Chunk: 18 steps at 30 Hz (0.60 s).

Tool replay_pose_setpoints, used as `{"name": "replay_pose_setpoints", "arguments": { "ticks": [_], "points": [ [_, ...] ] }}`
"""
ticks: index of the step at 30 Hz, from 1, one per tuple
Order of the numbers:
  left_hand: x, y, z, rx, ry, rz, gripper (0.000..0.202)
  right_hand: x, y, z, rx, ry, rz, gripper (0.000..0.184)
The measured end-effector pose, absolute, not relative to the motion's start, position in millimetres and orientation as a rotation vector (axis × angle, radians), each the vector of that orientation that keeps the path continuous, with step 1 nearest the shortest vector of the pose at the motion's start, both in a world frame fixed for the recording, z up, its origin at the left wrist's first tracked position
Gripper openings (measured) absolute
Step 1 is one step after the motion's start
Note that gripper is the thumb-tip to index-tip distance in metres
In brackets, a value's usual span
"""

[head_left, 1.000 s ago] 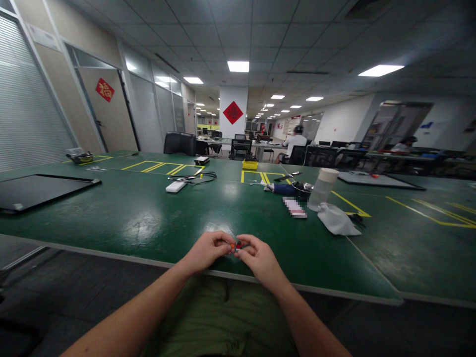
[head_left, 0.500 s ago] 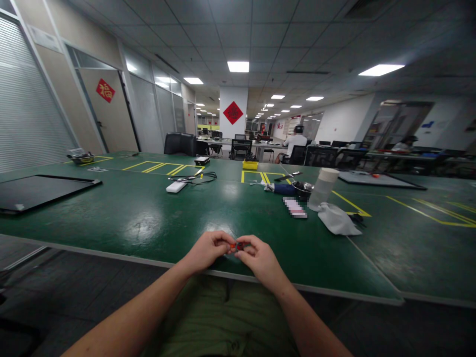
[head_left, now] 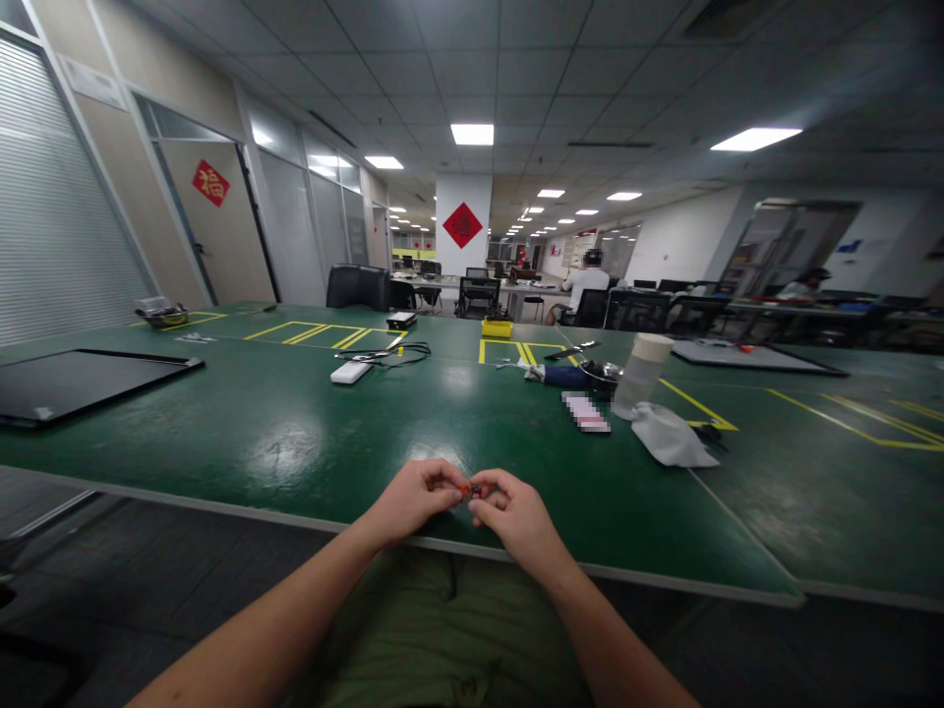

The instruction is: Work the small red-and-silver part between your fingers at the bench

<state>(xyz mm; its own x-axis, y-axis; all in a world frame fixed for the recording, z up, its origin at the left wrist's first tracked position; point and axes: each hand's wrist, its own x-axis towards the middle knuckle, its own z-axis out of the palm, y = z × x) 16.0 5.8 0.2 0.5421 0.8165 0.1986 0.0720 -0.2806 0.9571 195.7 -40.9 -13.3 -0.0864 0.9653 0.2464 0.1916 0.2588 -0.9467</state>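
Just above the front edge of the green table (head_left: 295, 492), my two hands meet fingertip to fingertip. Pinched in my left hand (head_left: 420, 497) is a small orange piece (head_left: 464, 491), mostly covered by the thumb and fingers. My right hand (head_left: 516, 506) is closed in a pinch on a small dark and reddish piece (head_left: 476, 492) beside it. The two pieces are very close together; I cannot tell whether they are joined. Their exact kind is too small to make out.
Ahead lie a white power bank (head_left: 351, 372) and a black cable (head_left: 402, 354). To the right are a phone (head_left: 586, 412), a frosted bottle (head_left: 641, 374), a white pouch (head_left: 673, 435) and a metal bowl (head_left: 601, 374). A black board (head_left: 95, 383) lies left. A person (head_left: 588, 280) sits far off.
Both hands stay in nearly the same place. The fingers of my right hand have shifted slightly, and the dark piece appears turned a little between them.
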Motion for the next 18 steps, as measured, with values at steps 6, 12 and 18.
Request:
{"name": "replay_pose_setpoints", "arguments": {
  "ticks": [6,12,18],
  "points": [
    [15.8,5.7,-0.1,1.701,0.711,0.865,0.016,195.4,-41.3,-13.2,-1.110,-1.495,0.965,0.023],
    [15.9,6.1,-1.7,1.719,0.727,0.862,0.016,196.2,-39.3,-16.0,-1.069,-1.466,0.988,0.023],
    [16.8,6.0,-1.6,1.684,0.700,0.867,0.016,197.6,-39.7,-14.7,-1.092,-1.493,0.966,0.023]
  ]
}}
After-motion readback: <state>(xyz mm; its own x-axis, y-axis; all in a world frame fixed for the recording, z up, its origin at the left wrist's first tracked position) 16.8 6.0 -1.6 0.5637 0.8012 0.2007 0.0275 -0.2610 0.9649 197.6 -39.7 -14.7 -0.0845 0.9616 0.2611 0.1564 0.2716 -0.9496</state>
